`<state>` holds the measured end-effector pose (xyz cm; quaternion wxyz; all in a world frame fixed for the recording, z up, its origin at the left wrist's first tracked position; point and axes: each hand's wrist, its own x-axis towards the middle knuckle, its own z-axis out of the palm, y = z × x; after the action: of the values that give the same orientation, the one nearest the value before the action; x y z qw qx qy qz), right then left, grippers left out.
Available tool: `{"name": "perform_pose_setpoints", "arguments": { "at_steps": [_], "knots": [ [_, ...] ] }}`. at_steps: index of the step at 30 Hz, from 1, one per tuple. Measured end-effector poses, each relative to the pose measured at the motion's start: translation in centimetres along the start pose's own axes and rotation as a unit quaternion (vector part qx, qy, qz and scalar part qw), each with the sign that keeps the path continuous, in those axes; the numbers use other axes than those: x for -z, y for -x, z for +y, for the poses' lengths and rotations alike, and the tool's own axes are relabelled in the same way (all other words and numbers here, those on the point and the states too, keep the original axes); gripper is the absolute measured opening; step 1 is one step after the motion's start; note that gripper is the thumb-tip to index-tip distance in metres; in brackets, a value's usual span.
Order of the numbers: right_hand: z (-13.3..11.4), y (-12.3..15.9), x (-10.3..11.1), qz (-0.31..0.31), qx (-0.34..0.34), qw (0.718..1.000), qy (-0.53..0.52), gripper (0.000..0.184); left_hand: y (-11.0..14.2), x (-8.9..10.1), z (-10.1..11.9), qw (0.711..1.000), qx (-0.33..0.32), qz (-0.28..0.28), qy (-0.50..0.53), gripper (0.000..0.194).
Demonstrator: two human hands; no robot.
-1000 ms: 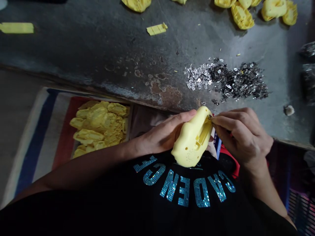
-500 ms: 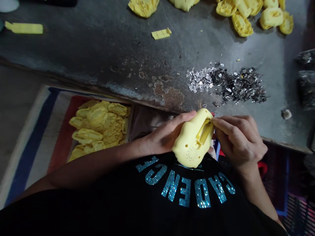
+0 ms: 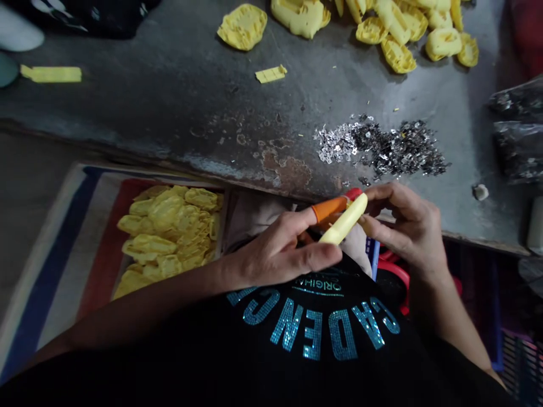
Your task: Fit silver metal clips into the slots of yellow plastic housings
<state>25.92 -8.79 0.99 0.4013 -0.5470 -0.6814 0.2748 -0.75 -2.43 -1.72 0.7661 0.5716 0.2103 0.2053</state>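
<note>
Close in front of my shirt, my left hand (image 3: 292, 243) grips a yellow plastic shell (image 3: 345, 221), now seen almost edge-on. An orange finger cot (image 3: 328, 210) covers one finger behind it, and a red covering (image 3: 353, 194) shows at another fingertip. My right hand (image 3: 405, 223) has its thumb and index finger closed about the shell's upper right end. Whether a small part is also between those fingertips is hidden. On the bench just beyond lies a pile of small shiny metal plates (image 3: 382, 146).
Several yellow shells (image 3: 396, 28) lie on the far side of the grey bench (image 3: 169, 85). A ribbed yellow strip (image 3: 271, 74) is nearer. Below left, a box holds many yellow shells (image 3: 169, 220). Bags of metal parts (image 3: 520, 150) sit at right. The bench edge runs before me.
The shell has turned from its slotted outer face toward me to nearly edge-on. My left fingers have swung round behind it, and my right hand has shifted to its end. The view moved slightly.
</note>
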Motion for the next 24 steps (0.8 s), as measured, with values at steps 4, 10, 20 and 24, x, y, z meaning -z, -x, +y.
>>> {"name": "perform_pose_setpoints", "arguments": {
  "at_steps": [4, 10, 20, 24],
  "knots": [
    [0.3, 1.3, -1.5, 0.064, 0.036, 0.997, 0.020, 0.027, 0.7, 0.1, 0.6, 0.989, -0.041, 0.020, -0.144, 0.076],
    [0.8, 2.8, -2.6, 0.135, 0.068, 0.987, 0.052, 0.030, 0.4, 0.3, 0.8, 0.978, -0.060, 0.035, -0.198, 0.069],
    [0.9, 1.5, -7.2, 0.028, -0.275, 0.876, -0.396, 0.035, 0.0, 4.7, -2.2, 0.928, -0.286, -0.013, -0.238, 0.105],
    [0.8, 0.0, -6.0, -0.064, -0.183, 0.945, -0.262, 0.030, -0.1, 4.5, -2.2, 0.979, -0.182, 0.023, -0.093, 0.096]
  ]
}}
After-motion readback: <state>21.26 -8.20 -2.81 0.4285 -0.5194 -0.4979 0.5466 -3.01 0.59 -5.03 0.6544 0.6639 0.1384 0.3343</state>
